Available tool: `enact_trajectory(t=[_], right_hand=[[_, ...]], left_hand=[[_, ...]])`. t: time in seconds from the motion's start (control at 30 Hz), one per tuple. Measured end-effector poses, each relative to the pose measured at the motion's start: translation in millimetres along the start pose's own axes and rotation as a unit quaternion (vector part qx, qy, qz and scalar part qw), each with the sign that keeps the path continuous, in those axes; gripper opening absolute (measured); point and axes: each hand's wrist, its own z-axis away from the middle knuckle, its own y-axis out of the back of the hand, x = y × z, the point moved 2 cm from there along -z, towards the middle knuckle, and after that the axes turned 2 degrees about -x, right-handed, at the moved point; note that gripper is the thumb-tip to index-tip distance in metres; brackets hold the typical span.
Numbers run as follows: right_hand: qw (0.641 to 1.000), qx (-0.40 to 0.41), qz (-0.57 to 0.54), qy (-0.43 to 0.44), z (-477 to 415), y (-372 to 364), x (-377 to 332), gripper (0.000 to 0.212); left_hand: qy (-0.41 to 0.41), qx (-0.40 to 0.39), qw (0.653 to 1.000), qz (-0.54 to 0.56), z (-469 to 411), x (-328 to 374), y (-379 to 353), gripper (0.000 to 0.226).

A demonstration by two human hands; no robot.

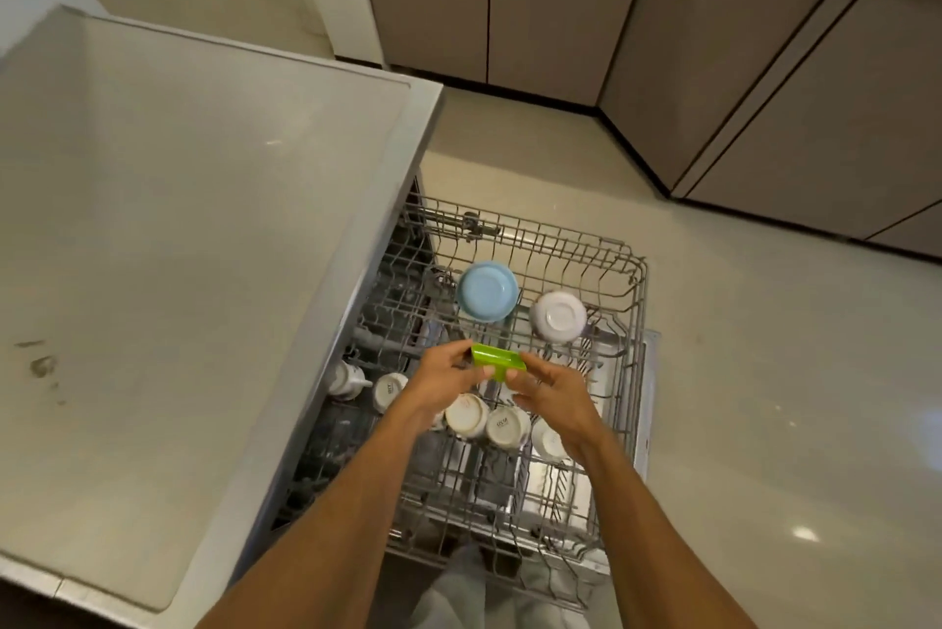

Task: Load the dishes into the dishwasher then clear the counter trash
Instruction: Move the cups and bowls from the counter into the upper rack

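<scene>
A small green rectangular dish (497, 361) is held over the pulled-out upper dishwasher rack (632, 302). My left hand (443, 381) grips its left end and my right hand (550, 391) pinches its right end. In the rack a light blue bowl (488, 291) and a white bowl (559, 316) lie upside down behind the dish. Several white cups (466, 415) stand upside down in a row below my hands, partly hidden by my wrists. A small white jug (349, 378) sits at the rack's left side.
A pale counter (178, 220) fills the left, with a brown smudge (42, 366) near its left edge. The lower rack (351, 429) shows under the counter's edge. Brown cabinets (540, 6) line the back and right, beyond a beige floor (764, 348).
</scene>
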Motion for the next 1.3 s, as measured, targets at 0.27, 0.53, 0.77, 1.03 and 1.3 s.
enact_trajectory(t=[0.27,0.53,0.77,1.03,1.3], right_hand=[[0.997,-0.01,0.034,0.072,-66.7,-36.4,-16.7,0.026],[0.992,0.064,0.068,0.083,-139.9,-75.4,-15.9,0.02],[0.993,0.099,0.06,0.028,-177.3,-106.6,-15.8,0.034],[0.998,0.034,0.046,0.01,-194.7,-123.5,-13.3,0.039],[1.0,-0.004,0.008,-0.015,-207.9,-122.2,0.4,0.039]], left_hand=[[-0.02,0.125,0.992,0.0,-54.8,-6.0,21.9,0.018],[-0.034,0.247,0.967,-0.054,-111.3,-6.3,47.6,0.032],[-0.039,0.295,0.953,-0.051,-151.5,-10.9,68.6,0.038],[-0.015,0.283,0.959,-0.028,-182.3,-21.0,72.5,0.034],[0.023,0.237,0.97,-0.039,-205.4,-34.3,72.7,0.045]])
